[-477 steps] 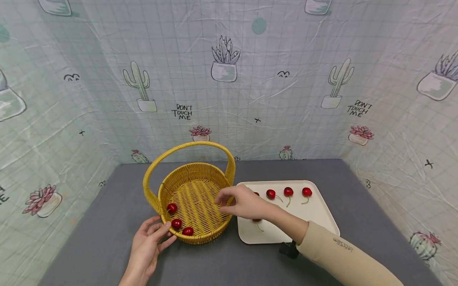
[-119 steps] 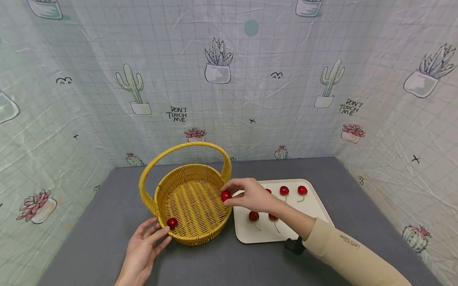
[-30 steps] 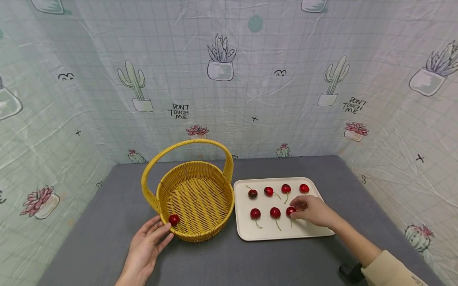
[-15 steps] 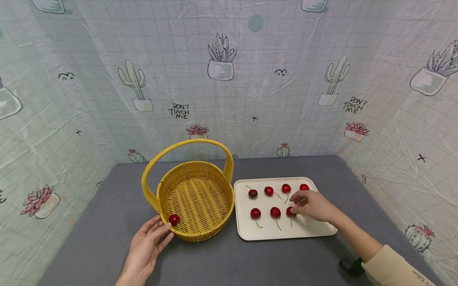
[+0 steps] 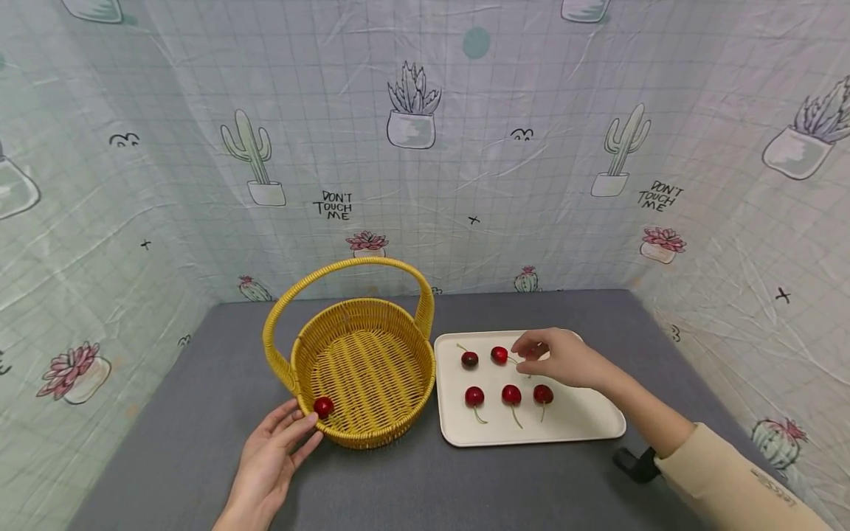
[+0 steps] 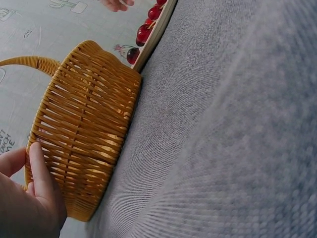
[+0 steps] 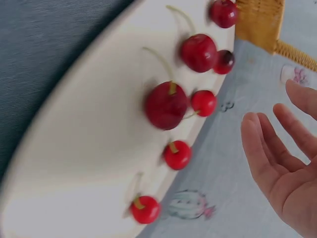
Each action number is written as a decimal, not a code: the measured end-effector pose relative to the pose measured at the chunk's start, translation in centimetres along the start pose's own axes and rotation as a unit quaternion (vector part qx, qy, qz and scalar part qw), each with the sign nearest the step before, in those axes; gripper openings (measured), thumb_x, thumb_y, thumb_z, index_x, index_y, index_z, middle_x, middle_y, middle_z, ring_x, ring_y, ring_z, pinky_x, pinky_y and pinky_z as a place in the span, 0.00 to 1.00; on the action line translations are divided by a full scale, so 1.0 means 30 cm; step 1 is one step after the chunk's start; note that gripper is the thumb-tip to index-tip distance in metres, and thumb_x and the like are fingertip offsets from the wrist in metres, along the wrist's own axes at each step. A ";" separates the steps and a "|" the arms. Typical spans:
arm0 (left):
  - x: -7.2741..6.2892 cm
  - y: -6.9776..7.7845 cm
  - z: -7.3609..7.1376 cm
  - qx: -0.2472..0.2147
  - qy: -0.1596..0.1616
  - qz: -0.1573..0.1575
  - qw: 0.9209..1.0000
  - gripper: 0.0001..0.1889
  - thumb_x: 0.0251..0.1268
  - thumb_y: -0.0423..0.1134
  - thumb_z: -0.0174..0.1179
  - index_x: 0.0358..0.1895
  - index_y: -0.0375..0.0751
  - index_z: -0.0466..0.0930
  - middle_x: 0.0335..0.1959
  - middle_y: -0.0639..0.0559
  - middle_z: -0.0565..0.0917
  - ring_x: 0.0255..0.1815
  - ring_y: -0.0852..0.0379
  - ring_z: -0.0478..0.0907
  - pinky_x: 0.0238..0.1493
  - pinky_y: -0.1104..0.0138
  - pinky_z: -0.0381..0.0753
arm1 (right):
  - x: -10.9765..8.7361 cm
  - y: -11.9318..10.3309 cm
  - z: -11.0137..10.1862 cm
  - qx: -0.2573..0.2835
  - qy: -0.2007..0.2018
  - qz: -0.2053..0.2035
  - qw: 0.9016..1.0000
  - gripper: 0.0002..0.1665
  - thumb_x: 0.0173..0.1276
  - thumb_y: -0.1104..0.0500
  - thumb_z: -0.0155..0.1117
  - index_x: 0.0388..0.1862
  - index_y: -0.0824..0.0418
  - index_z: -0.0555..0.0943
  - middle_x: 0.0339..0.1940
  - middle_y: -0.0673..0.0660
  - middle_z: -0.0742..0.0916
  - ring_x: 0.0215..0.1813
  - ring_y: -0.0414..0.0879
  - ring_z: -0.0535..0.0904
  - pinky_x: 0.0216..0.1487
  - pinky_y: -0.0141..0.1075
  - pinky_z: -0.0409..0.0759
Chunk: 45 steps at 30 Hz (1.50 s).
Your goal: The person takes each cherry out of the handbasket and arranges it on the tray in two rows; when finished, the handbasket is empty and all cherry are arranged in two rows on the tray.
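My left hand [image 5: 268, 457] pinches the near left rim of a yellow wicker basket [image 5: 365, 435], thumb at the rim and the other fingers against the outer wall. Beside that thumb, inside the basket, lies one red cherry [image 5: 323, 407]. My right hand [image 5: 564, 360] hovers over a cream tray [image 5: 458, 435], fingers parted and holding nothing. On the tray several stemmed cherries lie in two rows, among them a front-row cherry [image 5: 543, 394] just below the hand. In the head view the hand hides the right end of the back row; a cherry [image 7: 145, 209] there shows in the right wrist view.
The basket's tall arched handle [image 5: 352, 264] stands upright over it, and its right side comes close to the tray's left edge. Grey cloth [image 5: 412, 487] covers the table. A curtain [image 5: 465, 177] printed with cacti hangs behind and on both sides.
The basket went from three cherries to one. My right hand carried a cherry to the tray's front row, let it go, then rose up and left. The left hand stayed at the rim.
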<state>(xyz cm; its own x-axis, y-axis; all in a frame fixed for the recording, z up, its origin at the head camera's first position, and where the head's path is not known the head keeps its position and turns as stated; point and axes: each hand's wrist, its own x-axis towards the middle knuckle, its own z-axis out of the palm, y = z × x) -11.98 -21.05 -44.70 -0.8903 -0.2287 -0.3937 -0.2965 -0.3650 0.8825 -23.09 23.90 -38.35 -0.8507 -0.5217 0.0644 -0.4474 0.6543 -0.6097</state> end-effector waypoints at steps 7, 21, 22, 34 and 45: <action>0.001 -0.002 0.001 -0.001 -0.003 0.001 1.000 0.27 0.72 0.32 0.66 0.67 0.45 0.62 0.45 0.57 0.74 0.47 0.63 0.81 0.57 0.62 0.86 | 0.070 -0.080 0.014 0.032 -0.034 -0.026 0.999 0.11 0.70 0.60 0.72 0.49 0.59 0.86 0.44 0.52 0.88 0.45 0.48 0.85 0.41 0.38 0.85; 0.001 0.007 -0.002 -0.024 -0.007 -0.001 1.000 0.24 0.73 0.33 0.65 0.65 0.44 0.65 0.42 0.58 0.77 0.44 0.62 0.84 0.57 0.60 0.86 | 0.209 -0.229 0.114 0.037 -0.082 -0.097 0.991 0.11 0.73 0.61 0.69 0.52 0.58 0.85 0.46 0.51 0.88 0.46 0.43 0.84 0.46 0.33 0.86; 0.001 0.007 -0.003 -0.023 -0.008 -0.002 1.000 0.24 0.73 0.33 0.65 0.65 0.44 0.65 0.42 0.58 0.77 0.44 0.62 0.84 0.57 0.60 0.86 | 0.220 -0.237 0.125 0.039 -0.085 -0.105 0.990 0.11 0.73 0.61 0.69 0.52 0.58 0.85 0.46 0.51 0.88 0.46 0.42 0.84 0.46 0.33 0.86; 0.000 0.009 -0.002 -0.010 -0.013 -0.004 1.000 0.24 0.74 0.34 0.63 0.66 0.45 0.63 0.45 0.58 0.79 0.45 0.62 0.83 0.57 0.61 0.86 | 0.324 -0.338 0.269 0.041 -0.105 -0.204 0.973 0.07 0.74 0.62 0.68 0.49 0.58 0.86 0.40 0.45 0.87 0.41 0.35 0.82 0.44 0.29 0.84; 0.007 0.005 -0.004 -0.013 -0.014 -0.010 1.000 0.25 0.73 0.34 0.65 0.66 0.46 0.62 0.46 0.57 0.78 0.47 0.61 0.83 0.57 0.60 0.85 | 0.410 -0.395 0.384 0.047 -0.143 -0.222 0.963 0.09 0.73 0.64 0.68 0.51 0.63 0.85 0.39 0.48 0.88 0.41 0.33 0.82 0.47 0.27 0.83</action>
<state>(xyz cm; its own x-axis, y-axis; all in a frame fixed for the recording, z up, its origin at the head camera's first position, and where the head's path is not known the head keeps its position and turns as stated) -12.15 -21.27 -44.68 -0.8938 -0.1967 -0.4029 -0.3048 -0.3926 0.8677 -25.06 3.42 -39.44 -0.4644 -0.8771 0.1227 -0.7109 0.2865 -0.6423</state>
